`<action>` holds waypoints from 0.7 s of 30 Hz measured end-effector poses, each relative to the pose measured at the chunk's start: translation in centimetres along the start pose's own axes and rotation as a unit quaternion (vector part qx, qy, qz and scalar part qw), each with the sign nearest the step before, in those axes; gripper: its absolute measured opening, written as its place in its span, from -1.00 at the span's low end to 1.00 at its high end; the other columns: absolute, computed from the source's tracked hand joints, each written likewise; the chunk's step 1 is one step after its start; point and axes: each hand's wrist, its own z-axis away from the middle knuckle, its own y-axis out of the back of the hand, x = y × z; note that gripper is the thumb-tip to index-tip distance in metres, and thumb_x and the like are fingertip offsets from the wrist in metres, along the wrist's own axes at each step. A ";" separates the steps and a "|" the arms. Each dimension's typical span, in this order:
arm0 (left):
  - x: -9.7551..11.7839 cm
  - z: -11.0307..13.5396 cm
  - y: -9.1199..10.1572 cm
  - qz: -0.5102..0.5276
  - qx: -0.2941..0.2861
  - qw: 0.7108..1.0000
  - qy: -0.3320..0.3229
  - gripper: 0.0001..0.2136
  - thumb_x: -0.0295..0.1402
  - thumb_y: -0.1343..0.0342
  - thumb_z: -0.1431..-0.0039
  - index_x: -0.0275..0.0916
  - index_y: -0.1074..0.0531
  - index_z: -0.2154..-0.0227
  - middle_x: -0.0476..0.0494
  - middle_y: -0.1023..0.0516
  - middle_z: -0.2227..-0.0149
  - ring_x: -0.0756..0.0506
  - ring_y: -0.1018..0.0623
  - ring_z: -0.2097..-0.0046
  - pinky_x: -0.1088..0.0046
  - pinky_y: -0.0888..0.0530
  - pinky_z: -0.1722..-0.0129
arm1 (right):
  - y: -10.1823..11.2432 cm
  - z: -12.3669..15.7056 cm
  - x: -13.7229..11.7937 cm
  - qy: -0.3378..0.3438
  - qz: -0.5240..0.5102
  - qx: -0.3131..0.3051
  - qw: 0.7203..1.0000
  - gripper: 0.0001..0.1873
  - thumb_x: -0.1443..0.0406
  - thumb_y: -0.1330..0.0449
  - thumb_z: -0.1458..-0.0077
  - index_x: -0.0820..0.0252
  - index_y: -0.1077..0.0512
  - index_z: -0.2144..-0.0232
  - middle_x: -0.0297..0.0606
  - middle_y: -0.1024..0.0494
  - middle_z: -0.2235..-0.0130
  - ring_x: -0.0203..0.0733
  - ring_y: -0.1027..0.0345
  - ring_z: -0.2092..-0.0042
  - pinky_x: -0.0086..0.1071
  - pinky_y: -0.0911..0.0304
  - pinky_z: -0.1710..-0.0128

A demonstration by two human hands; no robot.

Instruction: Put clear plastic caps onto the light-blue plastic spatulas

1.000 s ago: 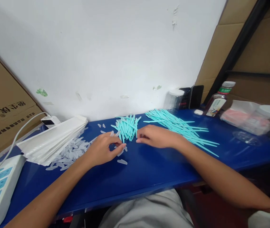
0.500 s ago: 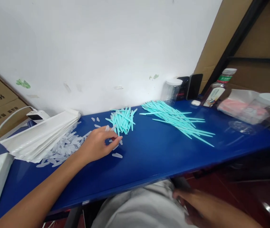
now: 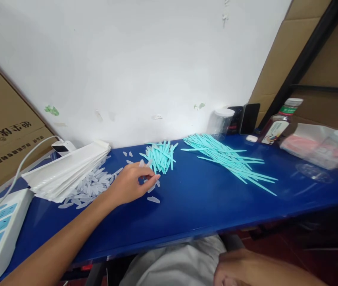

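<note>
My left hand [image 3: 135, 183] rests over the blue table, thumb and forefinger tips pinched together. What the pinch holds, if anything, is too small to make out. Small translucent plastic pieces [image 3: 153, 200] lie around its fingertips, and a couple show just above its knuckles. Just beyond it is a pile of short turquoise sticks [image 3: 164, 157], some with translucent tips. Left of the wrist spreads a heap of translucent pieces [image 3: 90, 186]. My right hand [image 3: 227, 268] is low over my lap at the bottom edge, its fingers curled and partly hidden.
Long turquoise sticks [image 3: 227, 157] lie fanned at right centre. White plastic sleeves [image 3: 68, 171] are stacked at left beside a power strip [image 3: 6, 234]. Along the right stand a clear jar [image 3: 221, 124], phones [image 3: 250, 118], a bottle [image 3: 277, 125] and a pink-filled bag [image 3: 306, 143].
The view has shifted, so the table sits slightly lower and further right. My left hand keeps its pinch at nearly the same spot. My right hand appears lower over my lap.
</note>
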 end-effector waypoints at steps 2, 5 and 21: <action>0.4 0.1 -0.1 0.011 -0.008 1.000 0.001 -0.70 -0.19 -0.12 -0.40 -0.16 -0.60 0.42 0.02 -0.62 0.44 -0.04 -0.49 0.37 0.40 -0.33 0.28 | 2.6 -0.5 -2.7 0.088 -0.042 -0.003 0.995 -0.66 0.12 -0.07 -0.41 0.03 -0.63 0.08 -0.19 -0.67 0.15 -0.15 -0.58 0.23 -0.41 -0.42 0.22; 0.8 0.2 -0.3 0.005 -0.014 1.000 0.007 -0.71 -0.14 -0.14 -0.37 -0.16 -0.60 0.39 -0.01 -0.63 0.42 -0.05 -0.51 0.34 0.40 -0.34 0.25 | 7.1 -3.7 -6.0 0.146 -0.109 0.047 0.982 -0.62 0.09 -0.07 -0.44 0.15 -0.53 -0.05 -0.15 -0.66 0.20 -0.26 -0.56 0.42 -0.48 -0.37 0.46; -0.5 0.2 -0.2 -0.101 0.025 0.989 0.108 -0.69 -0.15 -0.09 -0.32 -0.22 -0.48 0.48 -0.07 -0.54 0.49 -0.07 -0.46 0.42 0.37 -0.22 0.35 | 11.0 -17.4 -10.5 0.348 0.108 0.150 0.919 -0.62 0.28 0.13 -0.51 0.20 -0.45 0.21 -0.18 -0.49 0.18 -0.20 -0.35 0.18 -0.31 -0.29 0.11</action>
